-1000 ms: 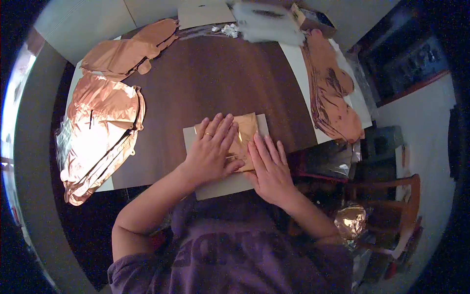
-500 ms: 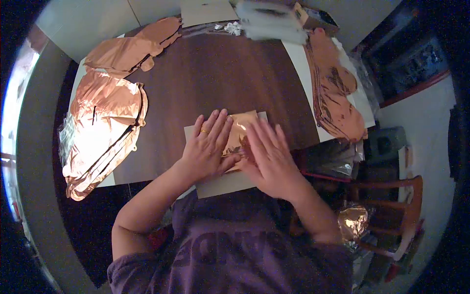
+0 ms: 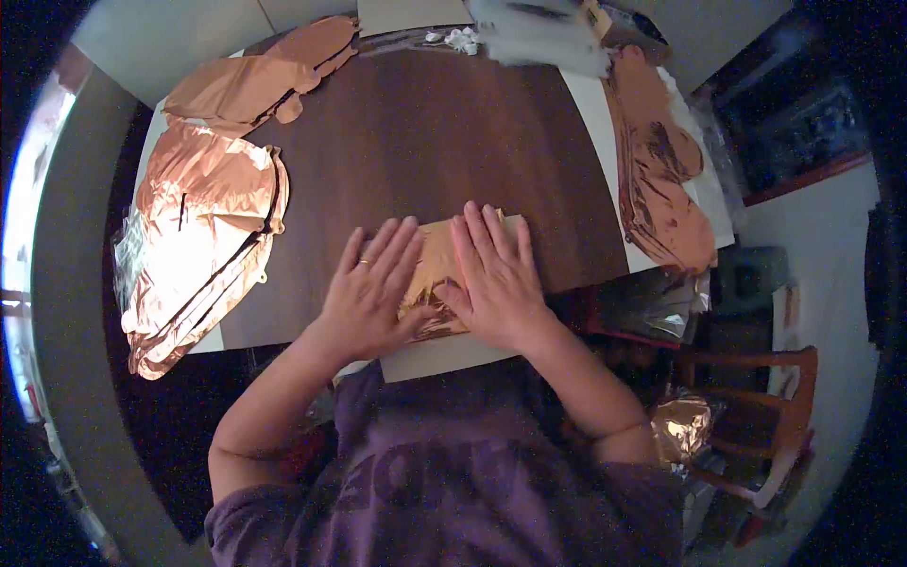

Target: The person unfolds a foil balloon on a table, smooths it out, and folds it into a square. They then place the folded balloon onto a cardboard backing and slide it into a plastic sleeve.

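A small sheet of copper-coloured foil point(image 3: 436, 250) lies on a pale board point(image 3: 453, 358) at the near edge of the table. My left hand point(image 3: 371, 283) rests flat over the left side of the foil, fingers spread a little, a ring on one finger. On the right side my right hand point(image 3: 494, 281) lies flat too, its fingers stretched out and pointing away from me. Between the two thumbs the foil shows wrinkles. The parts of the foil and board under both palms are hidden.
Large copper foil pieces point(image 3: 203, 203) with dark slits lie at the left, with more foil point(image 3: 236, 90) behind them. Another copper piece point(image 3: 657, 161) is at the right edge. White scraps point(image 3: 461, 40) and a clear plastic bag point(image 3: 539, 38) sit at the back. A wooden chair point(image 3: 794, 406) stands right.
My left hand has slid left, while my right hand has settled flat on the right side. More of the foil shows between them. The view has shifted slightly.
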The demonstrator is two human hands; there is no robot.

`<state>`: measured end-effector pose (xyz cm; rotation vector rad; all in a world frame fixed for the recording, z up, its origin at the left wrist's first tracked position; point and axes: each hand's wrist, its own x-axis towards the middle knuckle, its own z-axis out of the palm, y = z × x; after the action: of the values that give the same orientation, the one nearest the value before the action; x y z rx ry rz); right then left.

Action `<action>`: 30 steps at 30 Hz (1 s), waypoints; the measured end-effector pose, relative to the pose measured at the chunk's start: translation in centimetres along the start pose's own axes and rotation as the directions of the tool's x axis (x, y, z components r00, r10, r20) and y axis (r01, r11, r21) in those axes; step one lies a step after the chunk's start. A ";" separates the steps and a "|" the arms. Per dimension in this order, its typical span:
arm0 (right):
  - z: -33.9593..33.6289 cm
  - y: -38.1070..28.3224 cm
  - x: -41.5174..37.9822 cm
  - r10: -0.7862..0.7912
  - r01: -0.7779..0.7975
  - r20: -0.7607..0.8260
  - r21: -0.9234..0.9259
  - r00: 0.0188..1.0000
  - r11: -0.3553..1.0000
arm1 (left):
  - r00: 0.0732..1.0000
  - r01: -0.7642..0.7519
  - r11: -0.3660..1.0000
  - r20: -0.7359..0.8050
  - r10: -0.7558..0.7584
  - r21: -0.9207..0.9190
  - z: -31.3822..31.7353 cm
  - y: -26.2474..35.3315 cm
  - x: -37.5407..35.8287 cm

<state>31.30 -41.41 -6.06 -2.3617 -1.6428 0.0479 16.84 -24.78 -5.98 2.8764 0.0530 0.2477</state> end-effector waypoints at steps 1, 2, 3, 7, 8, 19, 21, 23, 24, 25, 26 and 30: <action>-0.1 0.0 0.1 0.000 0.000 0.003 -0.010 1.000 1.000 | 1.000 0.011 0.999 0.016 -0.012 0.042 -0.8 -0.4 -0.7; -0.1 -0.1 0.1 -0.001 0.001 0.003 -0.020 1.000 1.000 | 0.999 0.021 0.996 0.031 -0.024 0.086 -1.2 -0.7 -1.2; -0.2 -0.2 0.1 -0.003 0.003 0.004 -0.031 1.000 1.000 | 0.997 0.029 0.996 0.064 -0.035 0.086 -1.3 -0.9 -1.5; -0.6 -0.1 0.2 0.007 -0.007 0.013 0.022 1.000 1.000 | 0.998 0.027 1.000 0.060 -0.027 0.005 -1.8 -1.2 -1.2; -0.5 0.4 0.1 0.020 -0.006 -0.086 0.154 0.996 0.988 | 0.997 0.037 0.999 0.064 -0.039 0.025 -2.2 -0.9 -0.8; -2.6 2.7 -11.2 0.635 -0.541 0.199 0.737 0.747 0.405 | 0.996 -0.085 0.996 0.001 0.085 -0.001 -0.1 0.3 0.6; -1.3 2.0 -11.6 0.567 -0.508 0.376 0.856 0.733 0.089 | 0.996 -0.078 0.995 0.034 0.080 -0.061 -1.0 0.6 0.9; -0.5 0.8 -10.7 0.447 -0.440 0.500 0.866 0.742 -0.239 | 0.994 -0.082 0.995 0.063 0.085 -0.058 -1.3 0.5 1.0; -0.8 0.8 -10.7 0.460 -0.455 0.472 0.877 0.752 -0.156 | 0.993 -0.085 0.995 0.079 0.089 -0.054 -1.6 0.4 1.1; -1.6 0.7 -10.8 0.472 -0.467 0.442 0.882 0.763 -0.073 | 0.992 -0.081 0.995 0.092 0.087 -0.066 -1.9 0.3 1.2; -2.4 0.9 -11.0 0.481 -0.475 0.411 0.880 0.775 0.014 | 0.991 -0.078 0.994 0.104 0.086 -0.077 -2.2 0.2 1.4; -8.5 8.7 -16.2 0.529 -0.497 0.324 0.838 0.784 0.223 | 0.992 -0.095 0.990 0.071 0.102 -0.102 -1.8 -0.9 1.4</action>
<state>34.93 -60.91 -1.87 -1.7906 -0.3918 0.8179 17.90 -23.41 -4.30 2.7904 -0.1127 0.1539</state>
